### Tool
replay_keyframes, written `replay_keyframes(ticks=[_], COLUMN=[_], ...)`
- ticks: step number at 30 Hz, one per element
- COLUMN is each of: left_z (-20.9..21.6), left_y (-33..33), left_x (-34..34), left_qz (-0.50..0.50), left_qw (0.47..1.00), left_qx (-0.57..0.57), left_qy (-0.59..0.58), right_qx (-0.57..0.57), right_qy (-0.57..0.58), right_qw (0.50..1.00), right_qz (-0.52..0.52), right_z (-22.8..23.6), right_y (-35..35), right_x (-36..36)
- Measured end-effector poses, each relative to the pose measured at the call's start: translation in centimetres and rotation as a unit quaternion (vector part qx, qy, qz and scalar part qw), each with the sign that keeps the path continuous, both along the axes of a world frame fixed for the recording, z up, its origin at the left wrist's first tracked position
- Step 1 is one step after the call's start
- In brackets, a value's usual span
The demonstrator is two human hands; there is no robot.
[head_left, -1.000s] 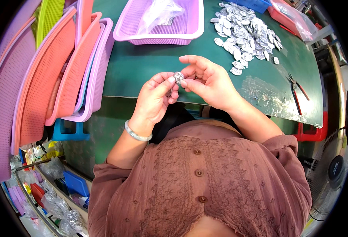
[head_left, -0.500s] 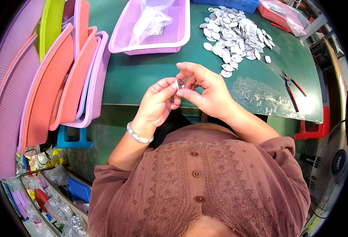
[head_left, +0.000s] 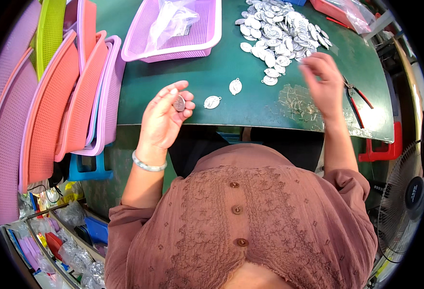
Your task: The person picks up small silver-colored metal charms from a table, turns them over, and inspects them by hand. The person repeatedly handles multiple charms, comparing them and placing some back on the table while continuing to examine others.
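Note:
My left hand, with a pale bangle at the wrist, is closed on an oval silver medal between thumb and fingers. On the green table just right of it lie two loose medals, the nearer medal and a slightly farther one. My right hand hovers by the right side of a heap of similar medals. Motion smears its fingers, so whether they hold anything is unclear.
A purple mesh basket holding a clear plastic bag stands at the back. Nested coloured baskets crowd the left. Red-handled pliers lie on the right of the table; a fan stands beyond.
My hands, together before, have parted: the left moved left with a medal, the right moved right toward the heap. Two loose medals now show where the hands were.

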State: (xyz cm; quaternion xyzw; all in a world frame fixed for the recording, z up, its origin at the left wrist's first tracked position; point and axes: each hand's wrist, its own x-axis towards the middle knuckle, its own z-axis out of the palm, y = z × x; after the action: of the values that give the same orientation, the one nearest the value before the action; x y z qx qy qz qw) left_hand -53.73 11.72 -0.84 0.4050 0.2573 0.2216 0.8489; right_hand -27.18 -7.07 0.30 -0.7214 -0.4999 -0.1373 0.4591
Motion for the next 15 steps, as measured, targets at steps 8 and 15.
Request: replay_keyframes(ticks=[8, 15], left_z=[-1.8, -1.8], left_y=[0.2, 0.4], left_x=[-1.5, -1.3], left_qz=[0.009, -0.023], left_qw=[0.999, 0.991], left_qx=[-0.030, -0.107], left_qy=[-0.028, -0.083], right_qx=[-0.232, -0.163], right_qy=[-0.132, -0.054], right_qw=[0.950, 0.985], right_qz=[-0.163, 0.010], right_z=[-4.4, -2.1], right_y=[-7.5, -0.8], right_x=[4.7, -1.6])
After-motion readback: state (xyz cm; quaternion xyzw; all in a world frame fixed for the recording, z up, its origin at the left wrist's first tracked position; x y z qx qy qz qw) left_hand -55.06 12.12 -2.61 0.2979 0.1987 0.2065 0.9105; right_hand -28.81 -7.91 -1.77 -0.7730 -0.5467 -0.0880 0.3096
